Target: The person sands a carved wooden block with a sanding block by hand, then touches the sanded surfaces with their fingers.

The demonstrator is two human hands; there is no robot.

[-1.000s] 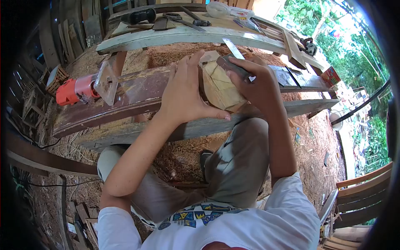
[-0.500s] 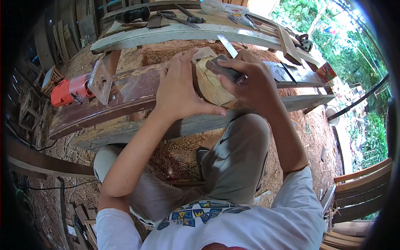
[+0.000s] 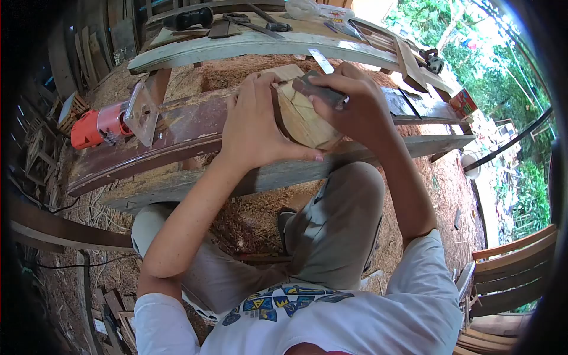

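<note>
A pale, rounded piece of wood (image 3: 306, 121) with a chipped, faceted surface rests on the bench. My left hand (image 3: 254, 121) is wrapped around its left side, with the thumb stretched along the near edge. In my right hand (image 3: 355, 100) is a dark grey sanding block (image 3: 316, 89), gripped between thumb and fingers. The block touches the wood's upper right part. A metal ruler (image 3: 320, 61) sticks out just beyond my right hand, its lower end hidden.
A red power tool (image 3: 97, 125) with a clear base plate lies on the brown bench plank (image 3: 195, 127) to the left. Across the back, a pale beam (image 3: 254, 47) borders a surface with a hammer (image 3: 273, 25) and other tools. Wood shavings cover the ground.
My right hand and the sanding block have shifted slightly up, away from me, along the wood. The wood has turned or tilted a little under my left hand, which keeps its place.
</note>
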